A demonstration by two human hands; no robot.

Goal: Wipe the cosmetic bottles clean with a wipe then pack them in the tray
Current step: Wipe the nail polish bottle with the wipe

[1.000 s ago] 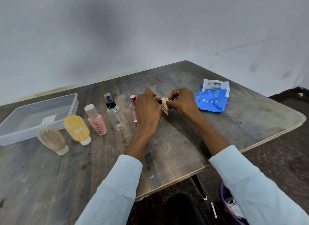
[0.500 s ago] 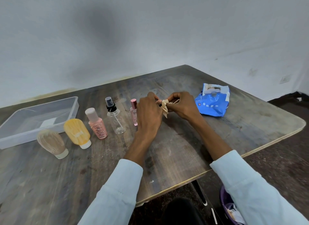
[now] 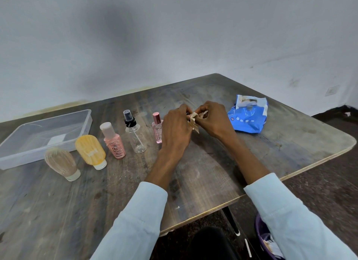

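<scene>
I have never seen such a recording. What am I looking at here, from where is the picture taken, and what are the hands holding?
No machine here: a person wears a camera on the head, looking down at their own hands. The left hand and right hand pinch a small beige wipe around something small, mostly hidden. On the wooden table stand five cosmetic bottles: beige, yellow, pink, clear spray and slim pink. The clear tray holds no bottles. A blue wipe pack lies right.
</scene>
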